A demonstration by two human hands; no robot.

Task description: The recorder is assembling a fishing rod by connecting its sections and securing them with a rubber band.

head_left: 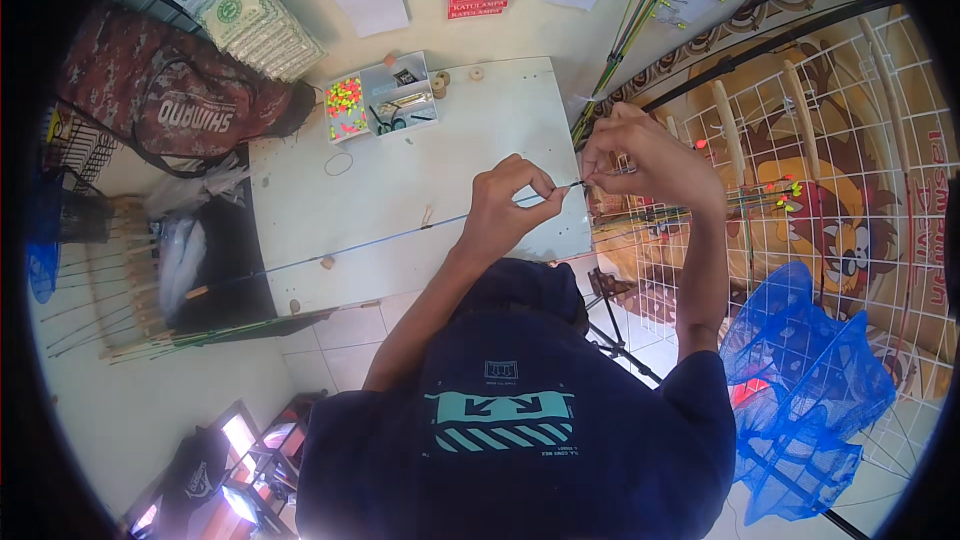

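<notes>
A slim blue fishing rod (pixel 375 243) runs slantwise over the white table, from a light-brown butt at the left up to my hands. My left hand (pixel 505 205) is closed on it, pinching it between thumb and forefinger near its right end. Beyond those fingers a short dark section (pixel 574 184) of the rod shows. My right hand (pixel 650 155) is closed too, its fingertips pinching that dark end just past the table's right edge. Fine detail between the fingertips is too small to make out.
On the white table (pixel 400 175) stand a divided tray (pixel 424 90) with bright small floats and scissors, several spools, and a wire loop (pixel 339 164). A white wire rack (pixel 850 140) with rods and a blue net (pixel 800 390) is at the right. A camouflage bag (pixel 180 90) lies far left.
</notes>
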